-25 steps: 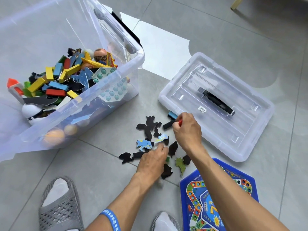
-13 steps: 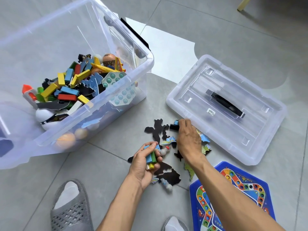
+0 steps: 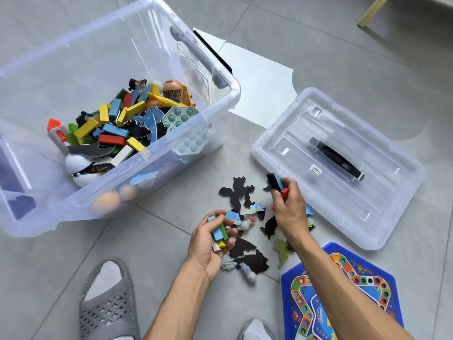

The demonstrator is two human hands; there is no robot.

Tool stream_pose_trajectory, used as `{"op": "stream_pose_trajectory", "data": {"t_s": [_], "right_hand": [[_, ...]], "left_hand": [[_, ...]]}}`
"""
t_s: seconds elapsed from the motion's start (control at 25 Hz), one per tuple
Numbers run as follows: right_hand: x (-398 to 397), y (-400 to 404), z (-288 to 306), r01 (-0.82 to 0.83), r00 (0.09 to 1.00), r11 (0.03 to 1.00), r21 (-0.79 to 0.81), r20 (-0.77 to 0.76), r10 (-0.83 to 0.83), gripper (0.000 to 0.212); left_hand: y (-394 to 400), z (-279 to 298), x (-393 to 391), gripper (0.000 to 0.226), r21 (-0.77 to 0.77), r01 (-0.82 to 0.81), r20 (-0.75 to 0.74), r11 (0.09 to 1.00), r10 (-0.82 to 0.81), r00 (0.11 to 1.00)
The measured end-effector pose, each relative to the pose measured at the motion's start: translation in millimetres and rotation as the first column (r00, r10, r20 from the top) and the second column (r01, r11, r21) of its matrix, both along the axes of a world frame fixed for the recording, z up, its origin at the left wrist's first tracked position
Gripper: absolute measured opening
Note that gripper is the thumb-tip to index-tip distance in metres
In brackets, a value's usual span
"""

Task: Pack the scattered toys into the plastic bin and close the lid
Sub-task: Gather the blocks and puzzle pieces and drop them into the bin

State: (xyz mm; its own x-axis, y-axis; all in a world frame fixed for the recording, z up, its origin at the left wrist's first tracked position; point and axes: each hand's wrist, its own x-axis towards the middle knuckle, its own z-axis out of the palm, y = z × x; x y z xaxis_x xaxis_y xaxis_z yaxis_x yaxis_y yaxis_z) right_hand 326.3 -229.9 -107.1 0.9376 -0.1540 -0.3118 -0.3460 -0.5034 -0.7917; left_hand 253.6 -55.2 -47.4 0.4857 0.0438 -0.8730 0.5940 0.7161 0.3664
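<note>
The clear plastic bin [image 3: 157,165] stands open at upper left, holding several coloured blocks, balls and other toys. Its clear lid [image 3: 382,212] with a black handle lies flat on the floor to the right. Between them, black-backed puzzle pieces [image 3: 239,195] and two small white figures lie scattered. My left hand [image 3: 210,239], palm up, grips a bundle of wooden blocks [image 3: 220,233], blue, green and yellow. My right hand [image 3: 289,204] is raised just above the pieces, gripping black, blue and red blocks [image 3: 275,182].
A blue board-game board [image 3: 343,290] lies on the floor at lower right, under my right forearm. My feet in grey slippers [image 3: 107,305] are at the bottom edge. A white sheet lies behind the bin, and a wooden furniture leg [image 3: 367,13] at top right.
My left hand turned palm up and lifted off the floor with blocks in it. My right hand picked up more blocks beside the lid and rose with them.
</note>
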Motion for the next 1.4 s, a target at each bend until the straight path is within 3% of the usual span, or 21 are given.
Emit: {"op": "stream_pose_trajectory", "data": {"t_s": [0.04, 0.08, 0.16, 0.24, 0.32, 0.48, 0.6, 0.68, 0.76, 0.84, 0.96, 1.04, 1.12, 1.16, 1.2, 1.24, 1.32, 1.4], "right_hand": [[-1, 6, 16, 0.094, 0.991, 0.959, 0.267, -0.116, -0.065, 0.019], [-7, 14, 34, 0.19, 0.969, 0.841, 0.506, -0.233, -0.079, 0.017], [-22, 32, 72, 0.33, 0.921, 0.486, 0.81, -0.389, 0.024, 0.02], [-34, 53, 109, 0.386, 0.886, 0.231, 0.893, -0.428, 0.178, 0.027], [-36, 80, 138, 0.408, 0.861, 0.145, 0.901, -0.433, 0.266, 0.037], [-10, 158, 203, 0.436, 0.834, 0.17, 0.884, -0.467, 0.295, 0.039], [15, 208, 251, 0.372, 0.858, 0.189, 0.909, -0.415, 0.302, 0.018], [29, 219, 266, 0.337, 0.865, 0.251, 0.907, -0.404, 0.297, 0.028], [33, 205, 259, 0.37, 0.847, 0.368, 0.853, -0.473, 0.244, 0.036], [25, 171, 234, 0.441, 0.845, 0.335, 0.833, -0.511, 0.159, 0.052], [-12, 105, 190, 0.58, 0.809, 0.228, 0.782, -0.586, -0.05, 0.034], [-48, 65, 156, 0.649, 0.755, 0.326, 0.688, -0.634, -0.165, 0.021], [-87, 37, 114, 0.599, 0.765, 0.616, 0.512, -0.592, -0.252, 0.015], [-104, 26, 93, 0.476, 0.819, 0.801, 0.364, -0.514, -0.254, 0.012], [-121, 19, 72, 0.304, 0.885, 0.935, 0.182, -0.417, -0.206, 0.01], [-135, 16, 56, 0.119, 0.939, 0.993, 0.017, -0.327, -0.107, 0.009], [-156, 13, 31, -0.204, 0.969, 0.954, -0.219, -0.183, 0.165, 0.015], [-169, 12, 9, -0.397, 0.917, 0.835, -0.38, -0.119, 0.381, 0.025]], "left_hand": [[2, 5, -1, 0.01, -0.022, -0.036, -0.005, 0.999, 0.036, 0.999], [4, 12, -3, 0.011, -0.052, -0.085, -0.004, 0.995, 0.085, 0.996], [11, 31, -7, 0.019, -0.107, -0.2, 0.018, 0.974, 0.203, 0.979], [22, 57, -13, 0.025, -0.131, -0.317, 0.04, 0.939, 0.324, 0.945], [40, 88, -19, 0.025, -0.132, -0.414, 0.079, 0.9, 0.426, 0.901], [95, 157, -14, 0.024, -0.12, -0.517, 0.262, 0.848, 0.529, 0.807], [137, 191, 18, 0.037, -0.112, -0.562, 0.387, 0.819, 0.557, 0.735], [153, 205, 35, 0.06, -0.104, -0.523, 0.406, 0.846, 0.516, 0.755], [152, 204, 35, 0.071, 0.031, -0.474, 0.366, 0.88, 0.431, 0.825], [137, 191, 25, 0.07, 0.093, -0.492, 0.37, 0.865, 0.429, 0.824], [102, 163, 1, 0.042, 0.127, -0.561, 0.386, 0.818, 0.481, 0.787], [73, 135, -10, 0.029, 0.294, -0.445, 0.353, 0.846, 0.336, 0.873], [49, 97, -20, 0.017, 0.487, -0.164, 0.237, 0.858, 0.051, 0.97], [40, 73, -25, 0.01, 0.59, 0.029, 0.131, 0.807, -0.131, 0.983], [33, 47, -31, 0.007, 0.694, 0.239, -0.009, 0.679, -0.323, 0.946], [30, 23, -37, 0.012, 0.772, 0.421, -0.165, 0.476, -0.489, 0.856], [28, -15, -46, 0.033, 0.806, 0.589, -0.408, 0.05, -0.675, 0.615], [26, -34, -49, 0.04, 0.801, 0.564, -0.509, -0.198, -0.722, 0.469]]}}
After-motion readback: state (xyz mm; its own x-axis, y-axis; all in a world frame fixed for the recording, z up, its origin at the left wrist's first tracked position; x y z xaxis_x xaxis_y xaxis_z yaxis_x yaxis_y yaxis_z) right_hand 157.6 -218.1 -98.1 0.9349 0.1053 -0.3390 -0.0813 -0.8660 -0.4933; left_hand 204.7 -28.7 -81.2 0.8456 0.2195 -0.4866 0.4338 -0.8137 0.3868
